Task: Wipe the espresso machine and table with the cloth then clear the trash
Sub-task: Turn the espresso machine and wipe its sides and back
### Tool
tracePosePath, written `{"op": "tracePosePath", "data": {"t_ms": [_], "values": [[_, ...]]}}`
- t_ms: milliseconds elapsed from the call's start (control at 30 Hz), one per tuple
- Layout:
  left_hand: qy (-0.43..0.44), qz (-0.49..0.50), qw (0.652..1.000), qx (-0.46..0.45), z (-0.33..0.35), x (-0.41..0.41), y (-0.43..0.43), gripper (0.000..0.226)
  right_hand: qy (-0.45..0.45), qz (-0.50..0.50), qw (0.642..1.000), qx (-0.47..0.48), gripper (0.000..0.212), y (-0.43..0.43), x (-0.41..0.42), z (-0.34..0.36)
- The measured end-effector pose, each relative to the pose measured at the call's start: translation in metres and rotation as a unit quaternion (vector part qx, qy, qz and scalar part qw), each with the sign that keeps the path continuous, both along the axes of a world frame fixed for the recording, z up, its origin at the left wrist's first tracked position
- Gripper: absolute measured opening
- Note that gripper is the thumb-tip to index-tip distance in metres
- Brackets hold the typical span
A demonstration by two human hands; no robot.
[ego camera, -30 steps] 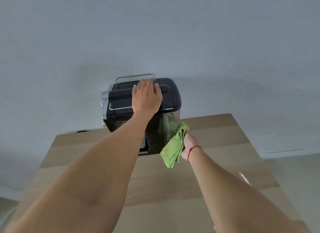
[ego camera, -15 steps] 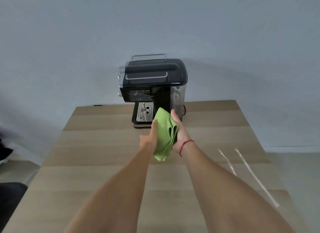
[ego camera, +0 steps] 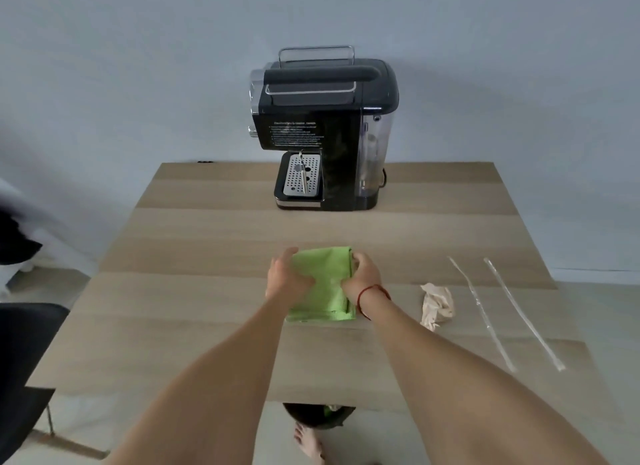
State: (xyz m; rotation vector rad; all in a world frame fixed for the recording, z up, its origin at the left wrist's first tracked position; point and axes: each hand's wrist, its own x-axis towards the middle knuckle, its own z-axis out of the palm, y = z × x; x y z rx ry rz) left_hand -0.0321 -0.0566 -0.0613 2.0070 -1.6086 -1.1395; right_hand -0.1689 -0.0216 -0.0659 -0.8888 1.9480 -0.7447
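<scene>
Pale wall (ego camera: pixel 138 66) behind, wood tabletop (ego camera: pixel 207 257) in front. Folded green cloth (ego camera: pixel 323 267) lay flat mid-tabletop, well clear of every edge. Left hand (ego camera: pixel 287 279) gripped its left side, right hand (ego camera: pixel 363 276) curled round its right edge. Crumpled paper (ego camera: pixel 436 305) sat near, to the right, then two clear wrappers (ego camera: pixel 479 309) (ego camera: pixel 523 312) toward the right edge. Espresso machine (ego camera: pixel 325 125) stood at the far edge, open wood between it and the cloth; left half bare. Bin (ego camera: pixel 318 416) under the near edge, dark chair (ego camera: pixel 24 343) at left. Half a second earlier the cloth was held up before the machine; now down on the tabletop.
</scene>
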Motion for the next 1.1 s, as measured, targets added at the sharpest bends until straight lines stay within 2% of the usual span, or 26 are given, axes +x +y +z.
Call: {"op": "tracePosePath", "data": {"t_ms": [67, 100, 167, 233, 267, 367, 467, 567, 667, 733, 800, 933, 1000, 1100], "values": [[-0.158, -0.125, 0.98, -0.004, -0.013, 0.001, 0.012, 0.089, 0.115, 0.106, 0.988, -0.008, 0.069, 0.003, 0.005, -0.005], [-0.211, -0.181, 0.96, -0.014, -0.019, 0.002, 0.019, 0.089, 0.141, 0.157, 0.977, 0.0, 0.074, 0.005, 0.006, -0.007], [-0.256, -0.277, 0.926, -0.005, -0.031, 0.003, 0.026, 0.081, 0.137, 0.26, 0.955, 0.047, 0.076, 0.009, 0.007, -0.012], [-0.252, -0.323, 0.911, 0.036, -0.039, 0.005, 0.029, 0.075, 0.142, 0.345, 0.921, 0.11, 0.069, 0.013, 0.008, -0.019], [-0.25, -0.334, 0.908, 0.045, -0.039, 0.005, 0.028, 0.075, 0.16, 0.356, 0.913, 0.12, 0.061, 0.015, 0.009, -0.022], [-0.265, -0.353, 0.897, 0.032, -0.027, 0.006, 0.02, 0.07, 0.21, 0.319, 0.915, 0.132, 0.04, 0.011, 0.012, -0.015], [-0.236, -0.303, 0.923, -0.023, 0.007, 0.002, 0.006, 0.061, 0.234, 0.287, 0.922, 0.112, 0.045, -0.01, 0.004, 0.015], [-0.197, -0.199, 0.942, -0.185, 0.057, -0.004, -0.021, 0.043, 0.262, 0.219, 0.94, 0.004, 0.038, -0.046, -0.014, 0.065], [-0.169, -0.097, 0.924, -0.329, 0.113, -0.008, -0.056, 0.03, 0.252, 0.075, 0.955, -0.141, 0.041, -0.081, -0.022, 0.121], [-0.159, -0.067, 0.912, -0.372, 0.141, -0.009, -0.078, 0.028, 0.219, -0.003, 0.957, -0.189, 0.039, -0.099, -0.024, 0.153], [-0.155, -0.05, 0.906, -0.391, 0.166, -0.011, -0.101, 0.031, 0.181, -0.027, 0.967, -0.18, 0.047, -0.117, -0.027, 0.176], [-0.146, -0.075, 0.923, -0.349, 0.186, -0.018, -0.147, 0.043, 0.114, -0.084, 0.986, -0.082, 0.086, -0.153, -0.025, 0.198], [-0.152, -0.113, 0.928, -0.32, 0.182, -0.02, -0.165, 0.036, 0.102, -0.122, 0.987, -0.037, 0.098, -0.164, -0.019, 0.206], [-0.105, -0.12, 0.932, -0.325, 0.176, -0.021, -0.186, 0.027, -0.013, -0.218, 0.976, -0.017, 0.112, -0.18, -0.003, 0.215]]}}
